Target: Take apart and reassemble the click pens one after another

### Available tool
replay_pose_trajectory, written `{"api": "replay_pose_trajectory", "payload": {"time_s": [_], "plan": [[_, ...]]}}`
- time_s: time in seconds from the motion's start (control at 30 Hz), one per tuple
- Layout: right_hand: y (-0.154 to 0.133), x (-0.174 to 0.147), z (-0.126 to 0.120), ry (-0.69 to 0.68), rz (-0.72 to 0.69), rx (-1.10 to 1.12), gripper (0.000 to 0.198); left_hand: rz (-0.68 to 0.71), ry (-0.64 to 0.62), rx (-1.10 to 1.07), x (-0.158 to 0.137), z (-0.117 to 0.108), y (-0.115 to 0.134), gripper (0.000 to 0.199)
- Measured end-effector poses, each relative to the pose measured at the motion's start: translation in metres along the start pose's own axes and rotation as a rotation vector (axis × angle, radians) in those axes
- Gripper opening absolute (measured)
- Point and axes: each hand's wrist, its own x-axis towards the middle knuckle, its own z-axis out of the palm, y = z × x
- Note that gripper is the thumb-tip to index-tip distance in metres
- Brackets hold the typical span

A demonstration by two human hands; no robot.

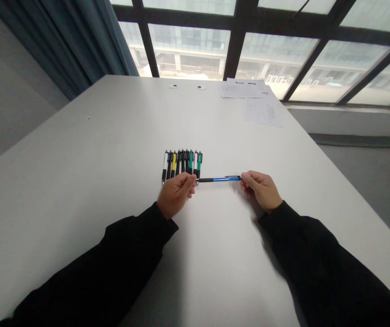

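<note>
A blue pen (225, 179) with a black grip is held level between my two hands, above the white table. My left hand (177, 191) pinches its tip end. At the other end, near the clip, the fingers of my right hand (260, 187) are closed on it. Just beyond my left hand lies a row of several pens side by side, their tops pointing away from me. Among them are a white pen (166, 160), a yellow pen (173, 161), black pens (182, 160) and a green pen (199, 161). My left hand hides the lower ends of some.
The white table (127, 127) stretches to a window (191, 50) at the far side. Printed papers (246, 90) lie at its far right, and two round cable holes (202, 87) are near the back edge. A blue curtain (89, 41) hangs at the left.
</note>
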Motion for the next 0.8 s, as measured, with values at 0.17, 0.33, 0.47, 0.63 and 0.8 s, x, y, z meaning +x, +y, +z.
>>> {"api": "replay_pose_trajectory", "payload": {"time_s": [0.17, 0.33, 0.47, 0.63, 0.8], "plan": [[0.0, -0.0002, 0.0007, 0.001, -0.002, -0.022, 0.048, -0.005, -0.009, 0.005, -0.0002, -0.0005, 0.0001, 0.045], [-0.0011, -0.0009, 0.0014, 0.006, -0.007, -0.061, 0.052, -0.018, -0.006, 0.005, -0.0005, -0.0005, 0.001, 0.048], [-0.002, -0.0012, 0.0015, 0.006, -0.021, -0.097, 0.053, -0.032, -0.015, -0.014, -0.0009, -0.0002, 0.0035, 0.052], [-0.0027, -0.0014, 0.0023, 0.008, -0.022, -0.115, 0.056, -0.055, -0.027, -0.016, -0.0016, 0.0001, 0.0041, 0.056], [-0.0032, -0.002, 0.0026, 0.011, -0.044, -0.187, 0.06, -0.059, -0.045, 0.017, -0.0026, -0.0006, 0.0051, 0.06]]}}
